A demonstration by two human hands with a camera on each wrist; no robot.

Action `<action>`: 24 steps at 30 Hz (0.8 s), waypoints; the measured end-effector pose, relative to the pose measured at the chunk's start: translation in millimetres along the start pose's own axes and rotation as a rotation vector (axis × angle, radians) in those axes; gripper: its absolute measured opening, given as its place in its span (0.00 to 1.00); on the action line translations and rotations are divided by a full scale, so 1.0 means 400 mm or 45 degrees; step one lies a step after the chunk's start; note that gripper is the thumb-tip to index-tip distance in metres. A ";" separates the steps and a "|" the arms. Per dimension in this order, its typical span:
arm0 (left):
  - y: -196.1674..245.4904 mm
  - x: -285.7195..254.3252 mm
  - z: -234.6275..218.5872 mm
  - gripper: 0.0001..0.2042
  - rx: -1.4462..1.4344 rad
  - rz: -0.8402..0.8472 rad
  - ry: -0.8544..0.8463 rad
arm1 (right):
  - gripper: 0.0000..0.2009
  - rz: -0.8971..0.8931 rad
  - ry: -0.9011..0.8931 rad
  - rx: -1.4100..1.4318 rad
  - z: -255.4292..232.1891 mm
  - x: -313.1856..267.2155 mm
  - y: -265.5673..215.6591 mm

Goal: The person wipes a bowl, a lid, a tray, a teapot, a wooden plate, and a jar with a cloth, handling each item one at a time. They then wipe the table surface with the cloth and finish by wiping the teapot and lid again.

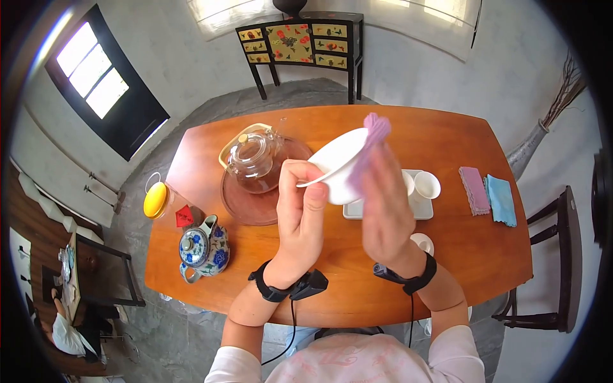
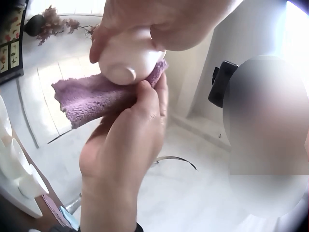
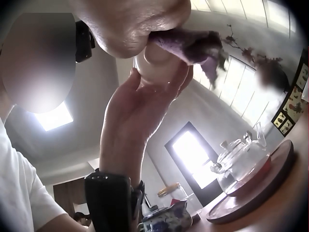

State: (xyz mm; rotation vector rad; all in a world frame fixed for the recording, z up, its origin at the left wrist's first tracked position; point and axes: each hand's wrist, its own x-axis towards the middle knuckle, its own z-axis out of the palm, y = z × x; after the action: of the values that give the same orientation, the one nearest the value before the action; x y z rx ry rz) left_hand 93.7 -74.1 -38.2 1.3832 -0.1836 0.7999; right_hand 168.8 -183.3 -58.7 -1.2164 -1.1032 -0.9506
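A white bowl (image 1: 338, 159) is held tilted above the table in the head view, its rim pinched between the thumb and fingers of the left hand (image 1: 301, 214). The right hand (image 1: 386, 207) holds a purple cloth (image 1: 377, 131) against the bowl's outer side. From the left wrist, the thumb of the right hand (image 2: 125, 145) presses the cloth (image 2: 91, 99) near the foot of the bowl (image 2: 130, 63). In the right wrist view the left hand (image 3: 135, 111) cups the bowl (image 3: 161, 65), and the cloth (image 3: 188, 46) sticks out from the right hand (image 3: 140, 24).
A glass teapot (image 1: 255, 163) stands on a round brown tray (image 1: 242, 207). At the left are a blue-flowered teapot (image 1: 204, 249), a red item (image 1: 184, 216) and a yellow-topped jar (image 1: 156, 200). Right of the hands are white cups (image 1: 426, 185) on a white tray (image 1: 383, 212), and folded pink (image 1: 473, 190) and blue cloths (image 1: 501, 200).
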 end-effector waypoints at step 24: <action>-0.002 0.006 -0.016 0.08 0.068 -0.068 -0.136 | 0.29 0.880 -0.199 0.569 -0.026 0.050 -0.074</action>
State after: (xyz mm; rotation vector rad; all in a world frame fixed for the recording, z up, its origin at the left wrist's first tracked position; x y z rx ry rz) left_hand 94.1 -67.3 -38.9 1.4764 -0.2082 0.6915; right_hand 146.1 -197.0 -32.8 -1.1795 -0.8518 -0.0750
